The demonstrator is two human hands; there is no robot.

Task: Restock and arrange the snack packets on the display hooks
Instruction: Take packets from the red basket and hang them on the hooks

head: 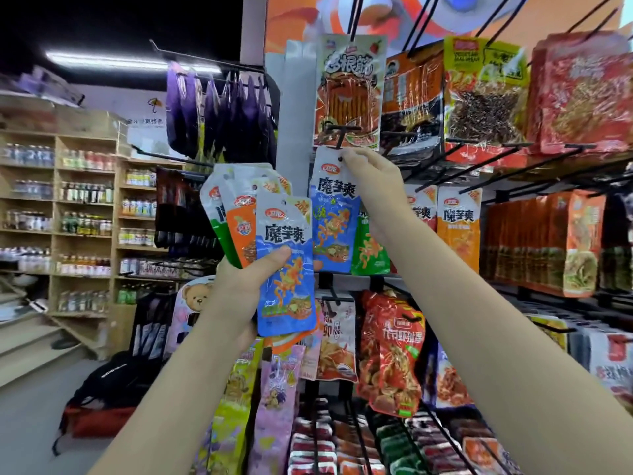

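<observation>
Blue plastic snack packet [333, 214] printed "魔芋爽" hangs pinched at its top by the right hand [371, 176]; left hand [239, 282] grips a fan of matching blue, orange and green packets [274, 241].

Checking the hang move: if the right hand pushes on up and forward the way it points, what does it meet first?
Likely the black hook tip just above the blue packet that the right hand pinches; depth is unclear.

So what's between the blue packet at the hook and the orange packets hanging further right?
In the head view, the right hand and its forearm, pinching the blue packet, with a green packet hanging behind, before the orange packets.
</observation>
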